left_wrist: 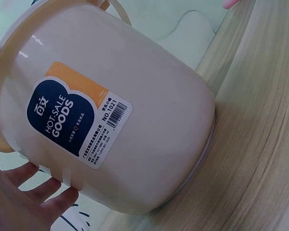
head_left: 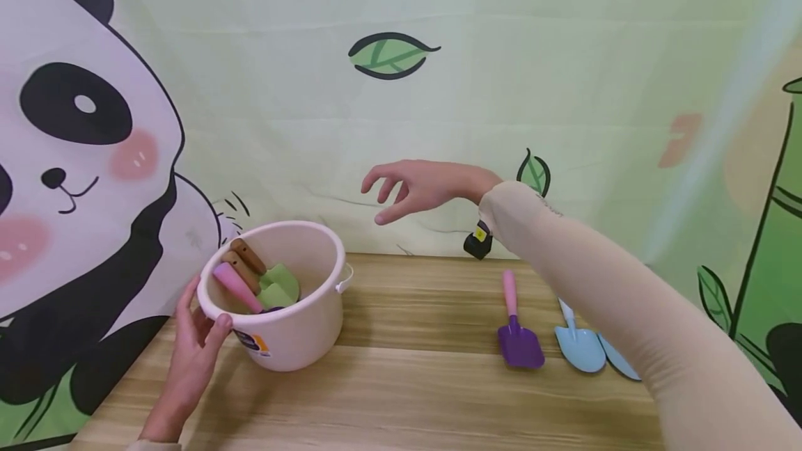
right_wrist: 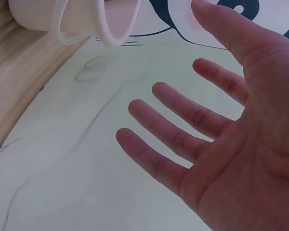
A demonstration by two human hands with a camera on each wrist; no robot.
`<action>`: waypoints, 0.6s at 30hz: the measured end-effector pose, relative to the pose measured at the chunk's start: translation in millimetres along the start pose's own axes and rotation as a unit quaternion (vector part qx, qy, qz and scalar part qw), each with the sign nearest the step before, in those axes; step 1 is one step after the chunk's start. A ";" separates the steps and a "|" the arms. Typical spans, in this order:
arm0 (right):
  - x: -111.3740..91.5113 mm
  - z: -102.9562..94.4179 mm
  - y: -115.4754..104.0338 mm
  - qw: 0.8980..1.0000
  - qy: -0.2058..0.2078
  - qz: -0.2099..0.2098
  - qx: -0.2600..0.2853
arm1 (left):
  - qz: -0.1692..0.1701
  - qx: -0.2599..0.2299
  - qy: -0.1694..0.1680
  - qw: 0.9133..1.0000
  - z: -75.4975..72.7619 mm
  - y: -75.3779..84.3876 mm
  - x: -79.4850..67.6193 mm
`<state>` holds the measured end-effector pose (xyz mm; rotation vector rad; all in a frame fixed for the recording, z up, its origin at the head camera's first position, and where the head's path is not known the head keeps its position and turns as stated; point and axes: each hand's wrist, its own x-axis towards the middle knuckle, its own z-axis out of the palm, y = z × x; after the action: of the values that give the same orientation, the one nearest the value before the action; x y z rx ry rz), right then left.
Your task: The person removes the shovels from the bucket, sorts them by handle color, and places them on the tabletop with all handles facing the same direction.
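Observation:
A pale pink plastic bucket (head_left: 313, 329) stands on the wooden table at the left, its label (left_wrist: 79, 115) facing the left wrist camera. My left hand (head_left: 195, 353) holds it by the rim on the near left side, thumb at the rim and fingers against the outer wall. Inside lie toy garden tools: two brown handles (head_left: 244, 266), a pink handle (head_left: 234, 285) and light green blades (head_left: 278, 287). Their lower parts are hidden. Held up in the air right of the bucket, my right hand (head_left: 413, 190) has its fingers spread and holds nothing.
On the table's right side lie a purple toy shovel (head_left: 521, 346) with a pink handle and a light blue shovel (head_left: 581, 350). Another blue blade (head_left: 617, 360) is partly hidden by my right sleeve. A printed panda cloth (head_left: 263, 89) hangs behind the table (head_left: 426, 395).

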<state>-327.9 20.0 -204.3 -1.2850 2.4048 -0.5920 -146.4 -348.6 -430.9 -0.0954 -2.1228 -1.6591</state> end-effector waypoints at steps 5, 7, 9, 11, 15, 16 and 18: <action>15.2 3.1 -7.9 1.000 -0.008 -0.008 0.005 | -0.007 0.013 -0.002 1.000 -0.6 1.3 0.3; 22.8 5.8 -11.3 1.000 -0.012 -0.012 0.010 | -0.010 0.022 -0.001 1.000 -0.6 1.9 0.1; 30.4 8.9 -14.8 1.000 -0.016 -0.016 0.015 | -0.012 0.028 0.000 1.000 -0.6 1.8 -0.3; 37.5 11.9 -19.0 0.999 -0.021 -0.020 0.022 | -0.011 0.025 0.000 1.000 -0.5 1.5 -0.7; 48.9 16.5 -28.3 0.999 -0.028 -0.023 0.032 | -0.009 0.011 -0.003 1.000 -1.1 0.7 -0.3; 51.1 17.3 -30.5 0.999 -0.029 -0.021 0.033 | -0.009 0.009 -0.003 1.000 -1.1 0.6 -0.2; 55.5 18.8 -34.0 0.999 -0.034 -0.018 0.038 | -0.009 0.006 -0.004 1.000 -1.2 0.8 -0.1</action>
<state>-324.3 -47.5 -208.8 -1.2966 2.2873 -0.6343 -145.7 -349.5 -430.0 -0.0787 -2.1464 -1.6583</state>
